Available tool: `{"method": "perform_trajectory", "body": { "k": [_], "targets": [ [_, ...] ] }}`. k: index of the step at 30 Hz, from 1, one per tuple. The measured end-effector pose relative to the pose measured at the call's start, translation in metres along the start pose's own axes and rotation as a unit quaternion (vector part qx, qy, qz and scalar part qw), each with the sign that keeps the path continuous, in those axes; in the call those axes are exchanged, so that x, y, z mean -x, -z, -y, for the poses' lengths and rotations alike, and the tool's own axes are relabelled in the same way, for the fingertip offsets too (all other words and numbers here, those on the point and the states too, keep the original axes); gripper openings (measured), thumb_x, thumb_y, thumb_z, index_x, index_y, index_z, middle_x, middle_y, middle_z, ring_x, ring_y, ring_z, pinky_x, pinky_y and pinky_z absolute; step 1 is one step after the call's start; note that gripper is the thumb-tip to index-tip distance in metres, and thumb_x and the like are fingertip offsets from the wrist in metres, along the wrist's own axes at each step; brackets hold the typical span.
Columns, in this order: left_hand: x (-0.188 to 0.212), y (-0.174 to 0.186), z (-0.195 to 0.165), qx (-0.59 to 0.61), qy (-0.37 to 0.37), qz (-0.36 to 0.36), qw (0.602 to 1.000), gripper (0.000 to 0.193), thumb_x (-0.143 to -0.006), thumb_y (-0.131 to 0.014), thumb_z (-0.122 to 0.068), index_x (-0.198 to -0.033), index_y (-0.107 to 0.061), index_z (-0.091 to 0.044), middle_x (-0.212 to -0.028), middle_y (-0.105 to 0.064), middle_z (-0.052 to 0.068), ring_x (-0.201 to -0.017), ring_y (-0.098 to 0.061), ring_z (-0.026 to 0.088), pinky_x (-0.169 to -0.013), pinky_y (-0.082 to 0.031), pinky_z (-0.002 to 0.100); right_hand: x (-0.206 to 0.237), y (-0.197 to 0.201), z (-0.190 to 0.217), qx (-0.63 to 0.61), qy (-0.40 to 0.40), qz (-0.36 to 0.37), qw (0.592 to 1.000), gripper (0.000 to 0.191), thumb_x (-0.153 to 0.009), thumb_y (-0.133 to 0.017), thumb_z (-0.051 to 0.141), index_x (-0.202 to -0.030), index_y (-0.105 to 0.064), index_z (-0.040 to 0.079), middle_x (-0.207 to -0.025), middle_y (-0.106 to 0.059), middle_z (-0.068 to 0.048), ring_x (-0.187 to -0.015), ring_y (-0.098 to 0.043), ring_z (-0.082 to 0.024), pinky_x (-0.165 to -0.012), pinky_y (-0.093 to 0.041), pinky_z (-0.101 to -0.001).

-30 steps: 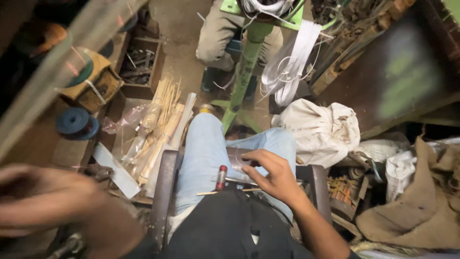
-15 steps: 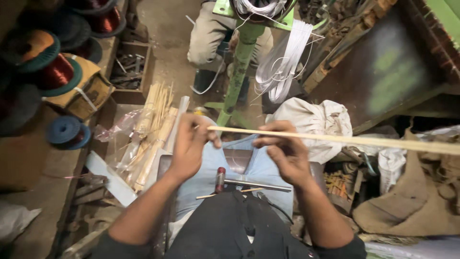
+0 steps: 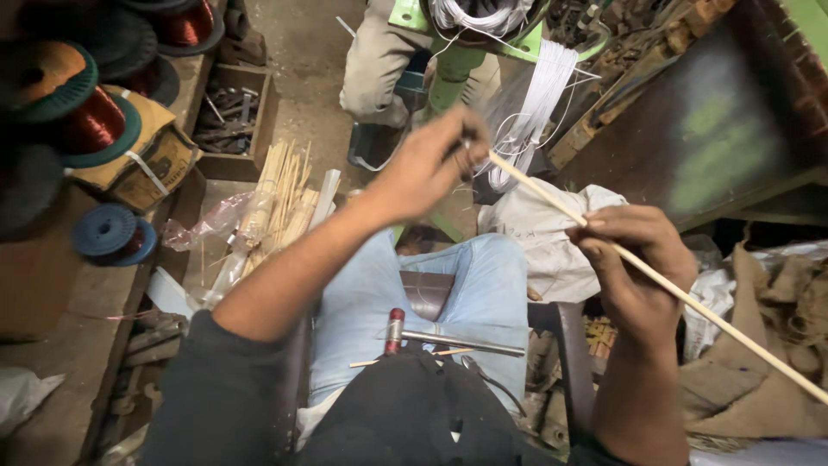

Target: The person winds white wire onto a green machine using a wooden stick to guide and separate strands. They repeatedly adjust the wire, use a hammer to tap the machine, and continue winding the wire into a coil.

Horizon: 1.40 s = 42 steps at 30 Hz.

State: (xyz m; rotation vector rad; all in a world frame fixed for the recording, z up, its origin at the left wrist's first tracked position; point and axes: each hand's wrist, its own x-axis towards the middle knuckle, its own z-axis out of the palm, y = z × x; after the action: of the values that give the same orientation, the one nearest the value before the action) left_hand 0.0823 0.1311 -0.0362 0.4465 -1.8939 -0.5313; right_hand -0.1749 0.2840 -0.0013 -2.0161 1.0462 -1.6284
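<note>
A long thin pale stick [image 3: 552,200] runs slantwise from the upper middle down to the right edge. My left hand [image 3: 427,164] pinches its upper end, raised in front of me. My right hand [image 3: 634,259] grips the stick farther down, fingers wrapped round it. On my lap, over blue jeans, lies a red-handled tool with a metal shaft [image 3: 448,339] and a short thin sliver beside it.
A bundle of pale sticks [image 3: 276,203] lies on the floor at left, next to a wooden box of metal parts [image 3: 228,121]. Spools of copper wire [image 3: 82,116] and a blue spool [image 3: 108,233] stand left. Another person sits ahead by a green stand [image 3: 453,65] with white cord [image 3: 535,103]. White and burlap sacks lie right.
Both hands took up the stick and raised it; its left end has swung upward, so it now slants instead of lying level. The view has tilted up slightly.
</note>
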Motion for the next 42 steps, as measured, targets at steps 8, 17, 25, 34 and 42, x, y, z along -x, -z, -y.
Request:
{"method": "perform_trajectory", "body": {
  "k": [8,17,25,34,42],
  "targets": [
    [-0.067,0.059,0.049,-0.523,-0.141,0.056,0.838,0.065,-0.089,-0.059,-0.005,-0.153,-0.048,-0.005,-0.148,-0.055,0.012,-0.068,-0.067,0.021,-0.059,-0.055,0.036,-0.026,-0.024,0.007,0.117,0.062,-0.105,0.986,0.016,-0.105,-0.074,-0.009,-0.113,-0.061,-0.004,-0.123,-0.068,-0.016,-0.107,-0.069,-0.017,-0.094,-0.058,-0.0258],
    [-0.082,0.017,0.055,-0.596,-0.217,-0.073,0.770,0.045,-0.089,-0.059,-0.020,-0.126,-0.060,0.004,-0.116,-0.063,0.011,-0.110,-0.060,0.023,-0.091,-0.050,0.034,-0.040,-0.028,-0.007,0.132,0.095,-0.130,0.978,0.013,-0.110,-0.072,-0.007,-0.116,-0.061,-0.004,-0.121,-0.067,-0.016,-0.104,-0.070,-0.018,-0.096,-0.060,-0.0264],
    [-0.104,-0.054,0.085,-0.478,-0.062,-0.166,0.860,0.033,-0.093,-0.059,-0.016,-0.121,-0.064,0.000,-0.110,-0.062,0.012,-0.110,-0.059,0.029,-0.099,-0.043,0.042,-0.063,-0.012,0.019,0.253,0.154,-0.049,0.954,0.014,-0.113,-0.071,-0.008,-0.120,-0.059,-0.007,-0.123,-0.070,-0.022,-0.114,-0.073,-0.023,-0.101,-0.061,-0.0303],
    [-0.110,-0.071,0.090,-0.331,-0.007,-0.242,0.912,0.029,-0.092,-0.061,-0.010,-0.117,-0.068,0.001,-0.120,-0.065,0.012,-0.120,-0.059,0.029,-0.109,-0.042,0.041,-0.118,-0.038,0.023,0.427,0.227,0.065,0.873,0.014,-0.106,-0.075,-0.010,-0.107,-0.063,-0.003,-0.122,-0.074,-0.018,-0.114,-0.075,-0.028,-0.099,-0.060,-0.0325],
    [-0.110,-0.067,0.098,-0.359,-0.065,-0.242,0.899,0.028,-0.089,-0.062,-0.012,-0.110,-0.069,0.005,-0.121,-0.067,0.017,-0.120,-0.061,0.030,-0.112,-0.041,0.042,-0.155,-0.056,0.018,0.497,0.264,0.127,0.817,0.010,-0.102,-0.072,-0.004,-0.104,-0.064,0.001,-0.116,-0.075,-0.009,-0.104,-0.073,-0.026,-0.090,-0.058,-0.0337]
  ]
}}
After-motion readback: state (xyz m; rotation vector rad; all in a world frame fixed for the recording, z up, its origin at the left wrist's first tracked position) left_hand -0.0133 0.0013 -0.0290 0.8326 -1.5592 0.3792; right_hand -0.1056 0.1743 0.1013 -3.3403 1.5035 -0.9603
